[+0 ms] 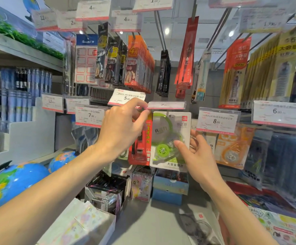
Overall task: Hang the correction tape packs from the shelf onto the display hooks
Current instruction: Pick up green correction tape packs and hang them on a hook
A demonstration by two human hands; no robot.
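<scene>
Stationery racks fill the view ahead of you, with rows of hanging packets on hooks and price tags clipped along the hook ends. Take the green correction tape pack point(171, 140) at the centre as your landmark: one such pack is plainly visible, upright and facing you, just under a price tag point(166, 105) that is tipped up nearly flat. Your right hand point(199, 156) holds the pack's lower right side, thumb across the front and the other fingers curled behind its right edge. Your left hand point(121, 128) is just left of the pack's top, its fingers point(141, 117) pinched on the left end of that tipped tag. Touching the pack's left edge hangs one red packet point(140, 147), partly hidden by your left hand. To the pack's right hangs one orange correction tape pack point(232, 149) beneath a tag marked 8.00 point(218, 121). Well to the lower left of the pack sit two globes point(12, 183), and just below it stand small boxes point(141, 184) on the grey shelf point(154, 223).
</scene>
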